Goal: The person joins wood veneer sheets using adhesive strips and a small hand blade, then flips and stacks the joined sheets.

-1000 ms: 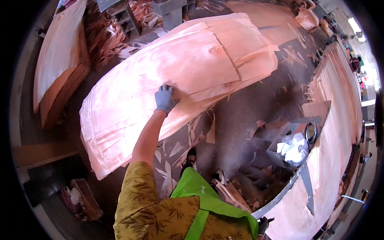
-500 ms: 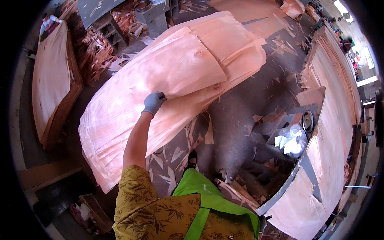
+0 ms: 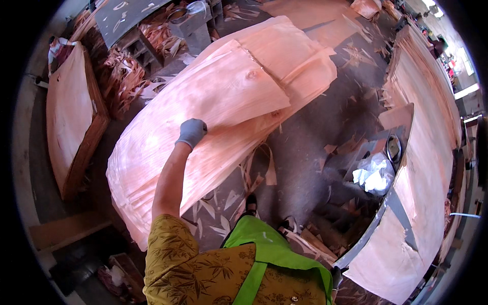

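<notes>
My left hand [image 3: 191,133], in a grey glove, is closed at the near edge of a thin wood veneer sheet [image 3: 223,81]. The sheet's edge appears pinched in the fingers and lies slightly raised. This sheet rests on a large stack of pale pinkish veneer [image 3: 152,173], whose layers fan out at the near left end. A knot marks the sheet toward its far right edge. Of my right hand [image 3: 336,277] only a dark grey patch shows beside the green apron at the lower edge; its fingers are hidden.
Another veneer stack [image 3: 71,117] stands at left, with a person [image 3: 61,50] behind it. Long stacks [image 3: 427,168] curve along the right, beside a plastic bag [image 3: 375,175] and a tape roll [image 3: 393,147]. Scraps [image 3: 122,81] litter the floor; a grey table [image 3: 127,20] stands far left.
My left hand has shifted slightly left and keeps its grip at the sheet's edge. The whole view has turned a little, and less of my right hand shows.
</notes>
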Available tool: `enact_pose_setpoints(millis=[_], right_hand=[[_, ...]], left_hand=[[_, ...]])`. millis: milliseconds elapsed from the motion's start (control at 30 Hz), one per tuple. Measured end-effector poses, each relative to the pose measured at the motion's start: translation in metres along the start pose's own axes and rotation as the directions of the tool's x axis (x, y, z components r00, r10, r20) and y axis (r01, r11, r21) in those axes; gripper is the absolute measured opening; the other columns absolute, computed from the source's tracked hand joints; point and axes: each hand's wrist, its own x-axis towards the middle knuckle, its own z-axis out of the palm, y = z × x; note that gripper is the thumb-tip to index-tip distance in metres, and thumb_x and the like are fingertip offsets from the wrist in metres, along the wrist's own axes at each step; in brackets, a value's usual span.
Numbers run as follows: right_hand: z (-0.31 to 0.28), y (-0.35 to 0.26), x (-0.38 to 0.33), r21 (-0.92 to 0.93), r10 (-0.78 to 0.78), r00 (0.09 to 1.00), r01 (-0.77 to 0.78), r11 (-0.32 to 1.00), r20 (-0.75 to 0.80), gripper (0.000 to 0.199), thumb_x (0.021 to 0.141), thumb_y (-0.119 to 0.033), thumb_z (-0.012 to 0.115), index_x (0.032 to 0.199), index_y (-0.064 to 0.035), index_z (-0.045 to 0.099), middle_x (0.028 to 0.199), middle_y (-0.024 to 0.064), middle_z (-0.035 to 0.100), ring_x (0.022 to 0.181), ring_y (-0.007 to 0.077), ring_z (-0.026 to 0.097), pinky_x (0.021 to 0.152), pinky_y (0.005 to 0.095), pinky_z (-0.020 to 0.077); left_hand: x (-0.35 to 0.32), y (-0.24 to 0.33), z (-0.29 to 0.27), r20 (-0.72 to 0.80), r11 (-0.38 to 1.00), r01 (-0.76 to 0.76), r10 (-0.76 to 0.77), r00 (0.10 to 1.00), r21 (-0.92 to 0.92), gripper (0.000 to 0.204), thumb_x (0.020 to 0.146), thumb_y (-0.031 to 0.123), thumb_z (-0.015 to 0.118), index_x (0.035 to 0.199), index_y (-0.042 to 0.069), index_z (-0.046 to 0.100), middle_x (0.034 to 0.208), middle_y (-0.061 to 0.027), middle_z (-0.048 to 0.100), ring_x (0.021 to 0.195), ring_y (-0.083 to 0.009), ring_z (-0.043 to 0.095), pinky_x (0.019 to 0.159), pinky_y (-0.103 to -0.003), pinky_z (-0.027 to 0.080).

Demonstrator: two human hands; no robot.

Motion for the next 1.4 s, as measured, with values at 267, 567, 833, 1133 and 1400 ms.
enact_pose_setpoints(millis=[267,567,833,1133,1400], right_hand=[[0.021,-0.015,-0.045,0.013,0.039,0.999,-0.039,0.999,0.013,0.007,0.084,-0.018,0.055,0.082,-0.0117,0.054,0.066,-0.0010,0.049,0.047,0.0123,0.043,0.044,0.0300,0.0394],[-0.001,0.007,-0.032,0.099,0.006,0.995,-0.016,0.995,0.097,0.020,0.083,-0.020,0.060,0.100,-0.0132,0.056,0.070,0.0008,0.054,0.056,0.0148,0.050,0.051,0.0302,0.0429],[-0.021,0.006,0.036,-0.056,-0.005,0.999,0.008,0.998,0.045,0.016,0.079,-0.017,0.062,0.089,-0.0044,0.059,0.066,0.0064,0.059,0.045,0.0146,0.048,0.039,0.0301,0.0390],[-0.142,0.085,0.065,0.171,0.039,0.999,-0.041,0.984,0.013,0.013,0.083,-0.018,0.060,0.083,-0.0050,0.060,0.065,0.0042,0.060,0.045,0.0132,0.049,0.042,0.0270,0.0403],[-0.328,0.193,0.107,0.568,0.105,0.984,-0.004,0.823,-0.146,0.011,0.081,-0.018,0.061,0.078,-0.0078,0.059,0.060,0.0029,0.055,0.044,0.0139,0.048,0.036,0.0269,0.0367]], left_hand=[[-0.011,-0.017,-0.018,-0.083,0.993,0.036,-0.045,0.995,-0.110,0.014,0.073,0.028,0.063,0.078,0.018,0.070,0.076,-0.0092,0.066,0.073,-0.0288,0.063,0.065,-0.040,0.050],[0.004,-0.024,-0.071,-0.730,0.989,0.060,-0.141,0.668,-0.136,0.019,0.088,0.016,0.051,0.098,0.005,0.061,0.092,-0.0187,0.062,0.079,-0.0349,0.060,0.068,-0.042,0.047],[-0.072,0.035,-0.161,-0.898,0.934,-0.024,0.350,0.268,0.357,0.035,0.088,0.029,0.057,0.112,0.003,0.058,0.101,-0.0102,0.063,0.080,-0.0200,0.062,0.069,-0.030,0.050],[-0.168,0.265,-0.198,-0.760,0.855,-0.336,0.509,0.404,0.394,0.036,0.089,0.028,0.055,0.119,0.008,0.056,0.112,-0.0134,0.060,0.097,-0.0273,0.061,0.078,-0.034,0.049],[-0.290,0.492,-0.233,-0.753,0.701,-0.427,0.654,0.068,0.571,0.019,0.089,0.024,0.054,0.101,0.012,0.063,0.088,-0.0070,0.064,0.073,-0.0250,0.061,0.061,-0.033,0.048]])
